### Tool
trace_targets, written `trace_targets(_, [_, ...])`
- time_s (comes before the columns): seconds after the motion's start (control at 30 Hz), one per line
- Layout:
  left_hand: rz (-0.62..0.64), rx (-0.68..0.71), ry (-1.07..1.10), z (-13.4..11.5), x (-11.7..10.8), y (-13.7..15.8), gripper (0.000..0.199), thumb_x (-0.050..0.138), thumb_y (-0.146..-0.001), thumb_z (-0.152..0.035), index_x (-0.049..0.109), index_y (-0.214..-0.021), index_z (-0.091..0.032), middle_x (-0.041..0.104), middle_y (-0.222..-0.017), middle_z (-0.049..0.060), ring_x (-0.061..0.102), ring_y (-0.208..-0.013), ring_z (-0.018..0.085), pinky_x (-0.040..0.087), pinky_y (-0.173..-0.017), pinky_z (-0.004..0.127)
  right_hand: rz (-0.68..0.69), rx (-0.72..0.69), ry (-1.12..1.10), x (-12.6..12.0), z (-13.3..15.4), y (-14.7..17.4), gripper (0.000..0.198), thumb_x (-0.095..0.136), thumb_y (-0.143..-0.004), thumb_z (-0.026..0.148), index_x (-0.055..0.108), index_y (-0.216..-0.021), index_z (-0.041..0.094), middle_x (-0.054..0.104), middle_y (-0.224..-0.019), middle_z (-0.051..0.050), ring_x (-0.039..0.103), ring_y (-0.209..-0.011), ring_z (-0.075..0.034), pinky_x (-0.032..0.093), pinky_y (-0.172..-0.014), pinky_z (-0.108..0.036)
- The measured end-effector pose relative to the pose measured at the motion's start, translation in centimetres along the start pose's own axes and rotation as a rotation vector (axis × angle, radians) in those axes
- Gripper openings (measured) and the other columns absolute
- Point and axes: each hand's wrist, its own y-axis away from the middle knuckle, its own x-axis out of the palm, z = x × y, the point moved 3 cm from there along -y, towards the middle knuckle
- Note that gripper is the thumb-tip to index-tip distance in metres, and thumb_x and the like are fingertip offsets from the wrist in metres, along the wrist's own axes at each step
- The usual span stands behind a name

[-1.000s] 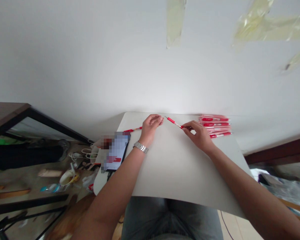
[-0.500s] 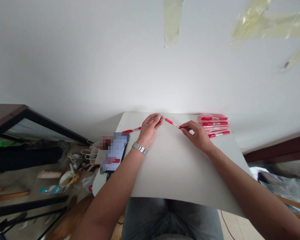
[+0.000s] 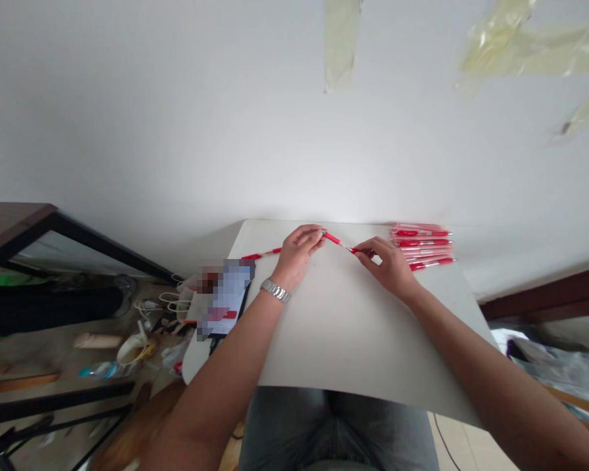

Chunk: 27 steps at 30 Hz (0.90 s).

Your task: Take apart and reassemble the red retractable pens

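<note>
A red pen (image 3: 332, 237) with a clear section is held above the far part of the white table (image 3: 334, 327). My left hand (image 3: 298, 253), a metal watch on its wrist, pinches the pen's left end at its tip. At the right end, the thumb and fingers of my right hand (image 3: 383, 263) close on the red part. Another red pen (image 3: 261, 254) lies on the table left of my left hand, partly hidden by it. Beyond my right hand is a pile of several red pens (image 3: 425, 243).
A phone or tablet (image 3: 232, 294), its screen partly blurred, rests on the table's left side. The white wall (image 3: 275, 131) with tape strips (image 3: 342, 46) rises behind the table. A bucket (image 3: 132, 350) and a bottle (image 3: 101, 371) are on the floor at left.
My left hand has shifted slightly right along the pen, so less of its tip end shows. My right hand keeps its grip in nearly the same place.
</note>
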Motion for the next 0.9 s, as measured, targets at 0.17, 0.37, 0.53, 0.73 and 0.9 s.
trace_targets(0.17, [0.001,-0.027,0.01,0.1,0.0,0.0,0.031,0.089,-0.077,-0.038,0.076,-0.098,-0.02,0.077,-0.11,0.007,0.072,-0.108,0.019,0.054,-0.108,0.04,-0.007,-0.002,-0.009,0.0,0.0,0.0,0.019,0.06,-0.102,0.038,0.072,-0.103,0.023,0.07,-0.092,-0.006,0.066,-0.076,-0.019,0.055,-0.07,-0.036])
trace_targets(0.37, [0.005,-0.031,0.041,0.2,0.0,0.0,0.029,0.089,-0.077,-0.037,0.078,-0.098,-0.019,0.078,-0.111,0.007,0.072,-0.106,0.019,0.055,-0.107,0.04,-0.005,-0.008,-0.025,0.0,-0.1,0.0,0.02,0.06,-0.102,0.041,0.071,-0.102,0.023,0.07,-0.092,-0.007,0.066,-0.077,-0.02,0.056,-0.07,-0.037])
trace_targets(0.53, [0.014,-0.03,0.039,0.1,0.2,0.2,0.029,0.088,-0.079,-0.037,0.079,-0.1,-0.019,0.078,-0.112,0.008,0.073,-0.105,0.02,0.056,-0.105,0.039,-0.013,0.051,-0.111,0.2,-0.2,0.1,0.027,0.06,-0.102,0.048,0.069,-0.101,0.023,0.07,-0.092,-0.007,0.069,-0.08,-0.021,0.058,-0.072,-0.037])
trace_targets(0.73, [0.003,0.016,0.014,-0.5,0.7,0.5,0.029,0.088,-0.078,-0.038,0.079,-0.099,-0.02,0.078,-0.112,0.008,0.072,-0.11,0.021,0.056,-0.107,0.041,0.0,0.218,-0.323,0.9,-0.5,0.3,0.036,0.064,-0.098,0.057,0.065,-0.105,0.022,0.071,-0.087,-0.004,0.071,-0.074,-0.019,0.058,-0.069,-0.034])
trace_targets(0.9, [-0.023,0.024,0.032,-0.2,0.7,0.4,0.028,0.088,-0.078,-0.036,0.078,-0.099,-0.02,0.077,-0.11,0.007,0.071,-0.106,0.019,0.057,-0.103,0.038,-0.012,0.258,-0.402,1.0,-0.6,0.4,0.034,0.066,-0.097,0.056,0.065,-0.103,0.023,0.07,-0.08,-0.002,0.071,-0.074,-0.018,0.058,-0.068,-0.033])
